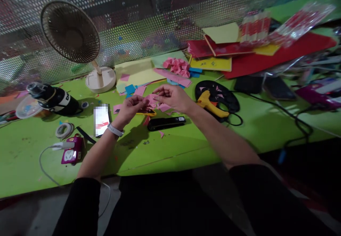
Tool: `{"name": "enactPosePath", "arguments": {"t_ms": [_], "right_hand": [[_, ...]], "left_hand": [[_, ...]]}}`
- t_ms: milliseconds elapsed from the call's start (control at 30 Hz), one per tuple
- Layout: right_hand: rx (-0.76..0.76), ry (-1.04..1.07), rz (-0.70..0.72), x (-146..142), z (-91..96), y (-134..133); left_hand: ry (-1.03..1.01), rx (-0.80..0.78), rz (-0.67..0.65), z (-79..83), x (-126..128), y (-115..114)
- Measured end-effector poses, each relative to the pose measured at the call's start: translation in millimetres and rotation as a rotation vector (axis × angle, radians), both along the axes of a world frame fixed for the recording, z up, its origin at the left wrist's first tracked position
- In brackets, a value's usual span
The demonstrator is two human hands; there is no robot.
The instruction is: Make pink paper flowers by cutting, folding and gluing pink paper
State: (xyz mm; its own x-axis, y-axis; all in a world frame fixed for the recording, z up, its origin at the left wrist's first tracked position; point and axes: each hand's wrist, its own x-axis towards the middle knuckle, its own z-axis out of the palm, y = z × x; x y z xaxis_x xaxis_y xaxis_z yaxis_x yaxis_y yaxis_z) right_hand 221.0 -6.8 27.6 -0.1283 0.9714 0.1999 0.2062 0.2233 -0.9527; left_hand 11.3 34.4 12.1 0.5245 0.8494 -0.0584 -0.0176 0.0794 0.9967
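Pink paper (151, 100), in the head view, is pinched by your left hand (133, 107) and your right hand (172, 96), beyond the black stapler (166, 123); uneven pulling could tear it (it looks thin); a slip might lose it among the loose scraps (140, 91).
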Motion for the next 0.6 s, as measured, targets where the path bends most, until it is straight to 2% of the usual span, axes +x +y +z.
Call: {"name": "enactPosePath", "arguments": {"t_ms": [100,200,333,467,600], "right_hand": [[-0.033,-0.008,0.010,-1,-3.8,0],[-0.089,-0.045,0.073,-2,-15.3,-2],[-0.078,-0.134,0.042,1,-29.6,-13],[-0.029,-0.164,-0.046,1,-27.9,-25],[0.002,-0.209,-0.053,-5,-22.6,-32]], "left_hand": [[0.032,-0.005,0.005,2.2,-5,-4],[0.082,-0.053,0.010,2.5,-17,-10],[0.171,-0.129,0.067,-7.1,-36,-20],[0.193,-0.200,0.083,-22.1,-43,-30],[0.234,-0.160,0.066,-28.9,-37,-40]]}}
